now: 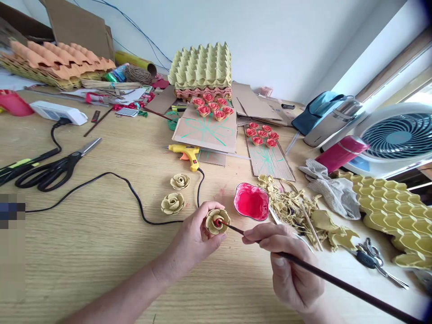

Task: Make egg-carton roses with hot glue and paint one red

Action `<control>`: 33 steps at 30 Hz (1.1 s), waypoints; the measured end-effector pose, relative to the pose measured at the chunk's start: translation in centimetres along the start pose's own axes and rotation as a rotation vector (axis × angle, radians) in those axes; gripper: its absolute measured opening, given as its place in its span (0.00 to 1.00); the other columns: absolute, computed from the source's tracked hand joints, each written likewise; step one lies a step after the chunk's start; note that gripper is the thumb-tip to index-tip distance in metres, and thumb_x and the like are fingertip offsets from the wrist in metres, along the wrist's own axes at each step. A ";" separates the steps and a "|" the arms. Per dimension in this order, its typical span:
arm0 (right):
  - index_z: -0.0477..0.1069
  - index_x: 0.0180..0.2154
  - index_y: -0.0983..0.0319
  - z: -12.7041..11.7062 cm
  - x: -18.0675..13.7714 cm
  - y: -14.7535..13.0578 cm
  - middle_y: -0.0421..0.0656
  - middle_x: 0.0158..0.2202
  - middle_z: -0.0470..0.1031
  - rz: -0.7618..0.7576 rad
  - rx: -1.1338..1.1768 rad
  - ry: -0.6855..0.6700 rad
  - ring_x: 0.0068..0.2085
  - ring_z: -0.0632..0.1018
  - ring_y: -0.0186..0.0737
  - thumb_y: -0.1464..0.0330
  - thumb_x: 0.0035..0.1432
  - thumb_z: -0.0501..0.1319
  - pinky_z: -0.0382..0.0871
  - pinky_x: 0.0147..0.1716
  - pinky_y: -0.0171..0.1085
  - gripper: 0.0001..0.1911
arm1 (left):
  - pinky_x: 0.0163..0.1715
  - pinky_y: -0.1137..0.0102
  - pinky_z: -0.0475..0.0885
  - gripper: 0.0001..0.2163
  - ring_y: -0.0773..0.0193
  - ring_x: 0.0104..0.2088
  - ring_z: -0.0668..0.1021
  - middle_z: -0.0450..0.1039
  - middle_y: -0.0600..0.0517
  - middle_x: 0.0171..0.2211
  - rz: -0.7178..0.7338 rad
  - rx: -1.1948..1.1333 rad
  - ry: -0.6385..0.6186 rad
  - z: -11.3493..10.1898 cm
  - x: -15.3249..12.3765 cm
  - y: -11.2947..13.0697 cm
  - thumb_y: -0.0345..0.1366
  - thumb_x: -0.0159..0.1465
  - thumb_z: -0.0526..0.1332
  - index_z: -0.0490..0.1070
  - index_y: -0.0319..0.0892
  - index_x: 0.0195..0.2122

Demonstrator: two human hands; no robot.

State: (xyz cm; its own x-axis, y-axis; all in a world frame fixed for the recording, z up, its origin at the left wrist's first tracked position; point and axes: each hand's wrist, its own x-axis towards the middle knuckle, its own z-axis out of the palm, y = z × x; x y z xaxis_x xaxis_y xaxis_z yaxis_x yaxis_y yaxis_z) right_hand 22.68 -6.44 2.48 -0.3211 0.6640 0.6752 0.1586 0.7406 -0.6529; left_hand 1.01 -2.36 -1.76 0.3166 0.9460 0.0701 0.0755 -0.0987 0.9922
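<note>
Between the thumb and fingers of my left hand (pixel 197 231) is a tan egg-carton rose (pixel 216 223), its centre coloured red. My right hand (pixel 293 265) grips a long dark paintbrush (pixel 324 272), and the tip touches the middle of the rose. A small dish of red paint (pixel 251 201) stands just beyond my hands. Two unpainted roses, one nearer (pixel 173 203) and one farther (pixel 180 181), lie on the table to the left of the dish. Behind them rests a yellow glue gun (pixel 187 154) with a black cord.
Cardboard pieces with red roses and green stems lie at the back (pixel 205 130) and right (pixel 268 153). Carton scraps (pixel 300 207), keys (pixel 371 258) and a yellow egg tray (pixel 388 211) are on the right. Black scissors (pixel 60 166) and a power strip (pixel 59 112) lie left. A fan (pixel 398 135) stands right.
</note>
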 end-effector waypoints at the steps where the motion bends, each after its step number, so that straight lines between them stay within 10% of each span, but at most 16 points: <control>1: 0.69 0.55 0.64 0.0 -0.1 0.1 0.52 0.49 0.78 0.002 -0.001 -0.015 0.49 0.82 0.45 0.75 0.75 0.51 0.80 0.47 0.44 0.13 | 0.42 0.69 0.75 0.19 0.61 0.42 0.80 0.78 0.51 0.44 -0.001 0.000 0.000 0.0 0.0 0.1 0.29 0.62 0.67 0.69 0.46 0.53; 33: 0.68 0.56 0.63 0.1 -0.5 0.5 0.53 0.49 0.79 0.026 -0.079 -0.049 0.49 0.83 0.45 0.77 0.71 0.54 0.82 0.44 0.43 0.14 | 0.38 0.72 0.77 0.17 0.61 0.41 0.80 0.77 0.52 0.43 -0.015 0.008 0.039 0.3 -0.3 0.0 0.30 0.61 0.68 0.69 0.47 0.50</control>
State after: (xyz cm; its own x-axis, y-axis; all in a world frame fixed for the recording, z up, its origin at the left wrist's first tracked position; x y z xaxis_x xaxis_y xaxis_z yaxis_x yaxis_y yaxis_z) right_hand 22.87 -6.42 1.81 -0.3607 0.6791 0.6393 0.2398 0.7299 -0.6401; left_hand 1.17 -2.70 -1.79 0.2781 0.9587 0.0597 0.0877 -0.0872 0.9923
